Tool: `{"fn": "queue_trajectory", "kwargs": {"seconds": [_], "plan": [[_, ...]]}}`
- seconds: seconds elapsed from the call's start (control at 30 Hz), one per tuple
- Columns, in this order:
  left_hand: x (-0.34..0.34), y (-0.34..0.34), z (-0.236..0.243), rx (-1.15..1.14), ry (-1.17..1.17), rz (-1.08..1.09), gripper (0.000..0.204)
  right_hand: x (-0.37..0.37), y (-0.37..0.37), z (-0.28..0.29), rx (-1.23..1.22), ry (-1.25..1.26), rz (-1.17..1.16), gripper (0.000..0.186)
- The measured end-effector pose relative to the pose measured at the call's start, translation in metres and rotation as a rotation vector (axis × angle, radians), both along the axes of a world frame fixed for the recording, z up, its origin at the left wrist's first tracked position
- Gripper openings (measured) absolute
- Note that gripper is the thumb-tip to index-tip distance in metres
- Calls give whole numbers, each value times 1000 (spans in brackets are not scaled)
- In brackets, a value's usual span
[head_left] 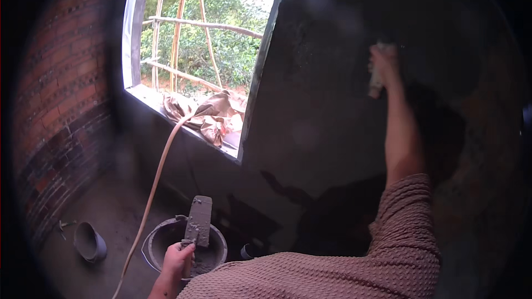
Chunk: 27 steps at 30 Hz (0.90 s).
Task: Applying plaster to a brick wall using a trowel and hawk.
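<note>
My left hand (174, 261) is closed around the handle of a trowel (200, 218). Wet grey mortar is smeared over the flat rectangular blade, which points upward above a black bucket (221, 243) with grey mortar inside. On the right, my arm is stretched out toward the dark grey plastered wall (332, 77). My right hand (386, 62) is closed on a pale, narrow tool (376, 84) held against that wall. Its exact kind cannot be made out in the dim light.
A window opening (241, 158) has crumpled brown sacks (213, 113) on its sill and bamboo poles (205, 24) outside. Over the sill runs a hose (158, 174) down to the floor. A small grey pail (90, 242) lies tilted near the brick wall (72, 72).
</note>
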<state>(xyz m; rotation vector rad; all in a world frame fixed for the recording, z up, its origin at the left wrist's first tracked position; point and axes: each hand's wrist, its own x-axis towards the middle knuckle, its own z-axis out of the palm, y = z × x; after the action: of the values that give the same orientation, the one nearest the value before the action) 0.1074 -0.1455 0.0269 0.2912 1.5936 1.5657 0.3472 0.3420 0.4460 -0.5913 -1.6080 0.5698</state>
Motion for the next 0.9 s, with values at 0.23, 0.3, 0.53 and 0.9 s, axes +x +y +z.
{"fn": "queue_trajectory", "kwargs": {"seconds": [0.23,0.3,0.53,0.9], "plan": [[4,24,-15,56,-22,-91,18,-130,-8,-131,154,-751,-294,25],[14,24,-14,74,-22,-125,17,-133,5,-180,306,-867,-293,26],[39,-8,-6,37,-9,-45,18,-92,-6,-171,646,-1438,-199,22],[53,-17,10,-87,10,20,19,-22,147,107,398,-773,-151,20]]}}
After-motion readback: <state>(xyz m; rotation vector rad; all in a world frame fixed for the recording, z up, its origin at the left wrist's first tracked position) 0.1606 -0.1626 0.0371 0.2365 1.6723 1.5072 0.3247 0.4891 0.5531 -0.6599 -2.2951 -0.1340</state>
